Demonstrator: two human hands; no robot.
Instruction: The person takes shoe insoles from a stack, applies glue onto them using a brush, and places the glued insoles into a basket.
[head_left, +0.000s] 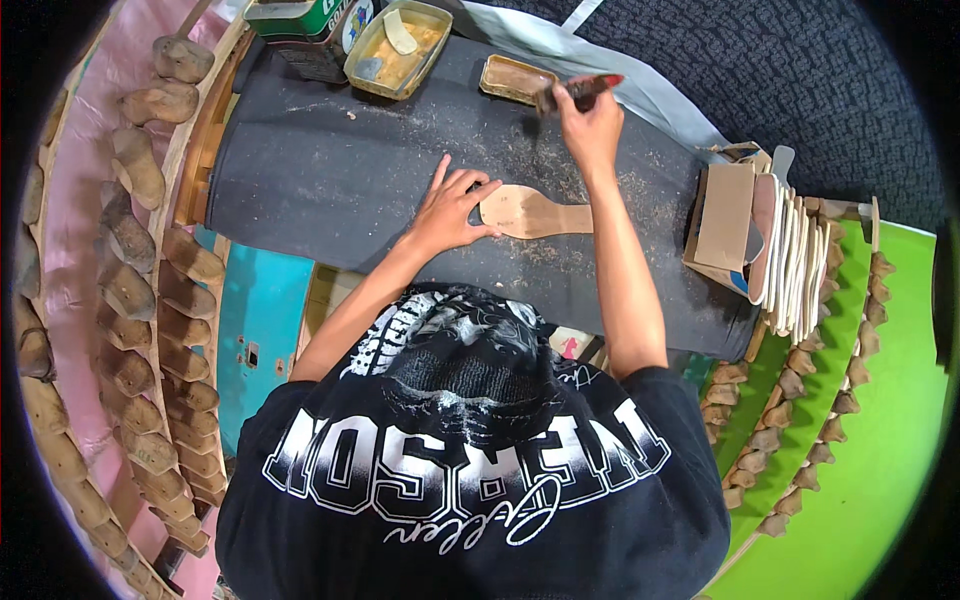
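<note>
A tan insole (530, 213) lies flat on the dark-covered table, partly hidden by my right forearm. My left hand (450, 212) grips its rounded end at the left between thumb and forefinger, with the other fingers spread. Farther off, my right hand (592, 128) is closed round a brush (590, 90) with a dark handle and a red tip. The bristles, a little blurred, are at the right end of a small shallow tray (515, 80) with brownish residue inside. I cannot tell whether they touch it.
A larger tub (430, 75) with yellowish paste and a scraper stands at the back left beside a green can (310, 40). An open cardboard box (720, 215) and stacked soles (795, 265) occupy the right end. Shoe lasts (130, 240) line racks on both sides. Crumbs dot the tabletop.
</note>
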